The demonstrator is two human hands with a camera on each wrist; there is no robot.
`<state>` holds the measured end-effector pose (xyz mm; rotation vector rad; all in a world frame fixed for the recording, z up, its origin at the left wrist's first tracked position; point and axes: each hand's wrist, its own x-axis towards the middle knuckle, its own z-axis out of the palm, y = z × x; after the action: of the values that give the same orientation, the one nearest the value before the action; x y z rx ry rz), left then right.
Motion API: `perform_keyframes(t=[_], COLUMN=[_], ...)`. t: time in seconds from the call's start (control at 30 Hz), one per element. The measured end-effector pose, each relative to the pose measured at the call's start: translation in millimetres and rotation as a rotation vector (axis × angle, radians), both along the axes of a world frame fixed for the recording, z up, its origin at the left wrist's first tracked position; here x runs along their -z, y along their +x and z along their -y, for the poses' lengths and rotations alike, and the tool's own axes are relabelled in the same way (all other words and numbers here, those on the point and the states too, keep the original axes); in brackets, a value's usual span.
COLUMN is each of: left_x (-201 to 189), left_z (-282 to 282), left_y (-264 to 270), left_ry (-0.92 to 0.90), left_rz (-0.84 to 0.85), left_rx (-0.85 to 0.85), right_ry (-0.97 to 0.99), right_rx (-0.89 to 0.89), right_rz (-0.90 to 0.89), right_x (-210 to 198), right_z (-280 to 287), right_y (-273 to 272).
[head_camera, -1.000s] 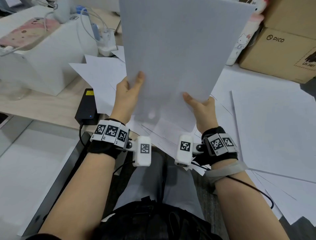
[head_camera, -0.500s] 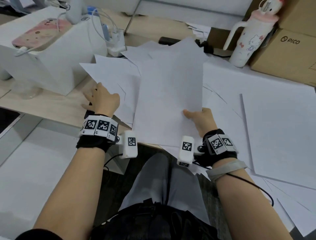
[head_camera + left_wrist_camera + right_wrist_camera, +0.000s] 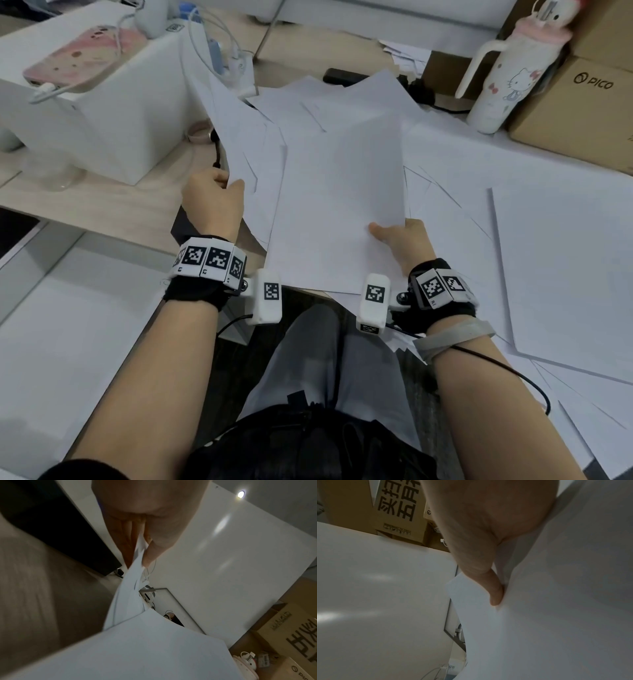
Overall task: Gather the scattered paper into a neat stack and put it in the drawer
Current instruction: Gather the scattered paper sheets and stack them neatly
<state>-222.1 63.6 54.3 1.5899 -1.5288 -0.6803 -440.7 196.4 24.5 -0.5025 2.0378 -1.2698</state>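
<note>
Gathered paper stack [image 3: 337, 219]: thin, flat white sheets, matte, rectangular, edges roughly aligned, lying in front of the person at the near desk edge w/ its near end past that edge. Right hand [image 3: 406, 241] holds its right near corner; grip clamped on the stack, thumb on top, fingers hidden under. Right wrist view shows the thumb [image 3: 494, 592] pressed onto the sheet, which buckles slightly there.

Just left of the stack, left hand [image 3: 214, 202] pinches the corner of loose sheets [image 3: 246, 147], grip clamped on them; left wrist view shows thumb & fingers [image 3: 130, 539] closed on a thin corner, sheets lifted & bowed.

More scattered sheets [image 3: 561, 260] spread right of & behind the stack, overlapping at odd angles, some hanging off the near edge.

Desk [image 3: 102, 202]: pale wood-grain, smooth, visible left of the stack. Left of stack & further back: a white boxy unit [image 3: 113, 113] w/ a pink phone [image 3: 78, 54] on top, cable plugged in. Behind stack: white charger & cables [image 3: 233, 65]. Right-rear of stack: tall white cartoon-cat bottle [image 3: 507, 75] w/ handle, touching a brown cardboard box [image 3: 579, 113] marked PICO. Below left of stack: pale glossy floor [image 3: 51, 342]. Ceiling in wrist views is plain white w/ a round lamp [image 3: 241, 493].
</note>
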Motion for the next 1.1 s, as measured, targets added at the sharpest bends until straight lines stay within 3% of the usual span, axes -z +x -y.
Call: perform_keyframes(t=[0.27,0.37,0.63,0.77,0.97,1.1], left_x=[-25,-38,-79,-83,-52,-25], left_z=[3,2,-19,-30,-32,-30], left_y=[6,6,-12,-21,-24,-20], left_ry=[-0.200,-0.307,-0.375,-0.329,-0.193,-0.064], left_rz=[-0.114,-0.176,-0.511,-0.561,-0.584,-0.426], left_rx=[-0.230,-0.221,0.337,0.468,0.292,0.173], right_ry=[0.009,0.016,0.046,0.037,0.031,0.036], right_rx=[-0.008,-0.015,-0.031,-0.026,-0.022,-0.015], right_rz=[-0.007,0.005,0.011,0.057,0.082,0.098], right_x=[-4,-6,-11,-14,-21,-29], right_z=[-2,-2,-5,-7,-10,-13], right_y=[2,3,6,7,9,12])
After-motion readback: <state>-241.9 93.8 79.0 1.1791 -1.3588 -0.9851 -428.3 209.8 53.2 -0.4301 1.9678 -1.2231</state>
